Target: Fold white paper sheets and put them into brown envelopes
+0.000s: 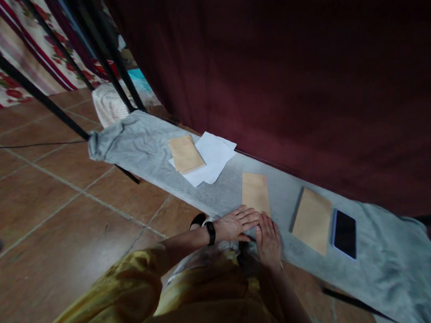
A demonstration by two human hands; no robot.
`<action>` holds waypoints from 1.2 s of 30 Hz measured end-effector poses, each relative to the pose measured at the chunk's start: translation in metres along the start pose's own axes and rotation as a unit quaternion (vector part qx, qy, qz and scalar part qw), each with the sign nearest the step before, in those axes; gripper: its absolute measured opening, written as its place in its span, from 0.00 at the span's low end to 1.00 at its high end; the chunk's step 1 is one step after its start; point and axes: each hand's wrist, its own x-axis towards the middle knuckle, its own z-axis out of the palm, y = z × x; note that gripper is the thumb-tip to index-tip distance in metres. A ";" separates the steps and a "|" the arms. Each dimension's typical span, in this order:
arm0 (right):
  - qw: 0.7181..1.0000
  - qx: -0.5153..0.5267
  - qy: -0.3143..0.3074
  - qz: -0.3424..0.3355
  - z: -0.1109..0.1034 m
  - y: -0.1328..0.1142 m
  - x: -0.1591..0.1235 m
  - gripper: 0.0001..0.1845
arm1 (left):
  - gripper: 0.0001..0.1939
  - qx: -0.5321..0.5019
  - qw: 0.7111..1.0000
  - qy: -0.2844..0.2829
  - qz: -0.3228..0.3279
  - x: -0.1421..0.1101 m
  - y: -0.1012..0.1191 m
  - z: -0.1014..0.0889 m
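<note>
A brown paper envelope point(256, 190) lies on the grey cloth of a long narrow bench point(213, 198), straight in front of me. My left hand point(235, 223), with a black band on its wrist, rests flat across the envelope's near end, fingers stretched out to the right. Beside it, my right hand point(268, 239) lies with its fingers extended, the tips touching the same near end. The fingertips of both hands almost meet there, and they cover that edge of the envelope. Neither hand grips anything that I can see.
Several brown envelopes point(186, 154) lie on white paper sheets point(216, 154) to the left. On the right are a stack of brown envelopes point(312, 220) and a phone point(345, 233). A dark red curtain point(279, 87) hangs behind the bench; black metal bars point(39, 92) stand at left.
</note>
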 end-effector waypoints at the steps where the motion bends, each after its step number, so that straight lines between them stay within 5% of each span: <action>1: 1.000 -0.004 -0.001 -0.002 0.000 0.001 0.000 0.30 | 0.36 0.000 1.000 -0.002 0.000 -0.001 0.000 -0.001; 8: 0.998 0.001 -0.049 -0.043 -0.003 0.020 0.014 0.29 | 0.36 -0.001 1.000 0.010 0.008 -0.001 -0.001 0.002; 16: 0.988 -0.031 -0.141 -0.054 0.004 0.014 0.095 0.28 | 0.35 0.003 1.000 0.020 0.009 0.000 -0.004 0.008; 26: 0.988 -0.074 -0.133 -0.026 0.026 0.018 0.170 0.28 | 0.36 -0.012 1.000 -0.019 0.010 0.000 -0.007 -0.002; 36: 0.985 -0.088 -0.138 0.046 0.024 0.025 0.206 0.28 | 0.35 -0.025 1.000 -0.011 0.001 0.000 -0.006 -0.003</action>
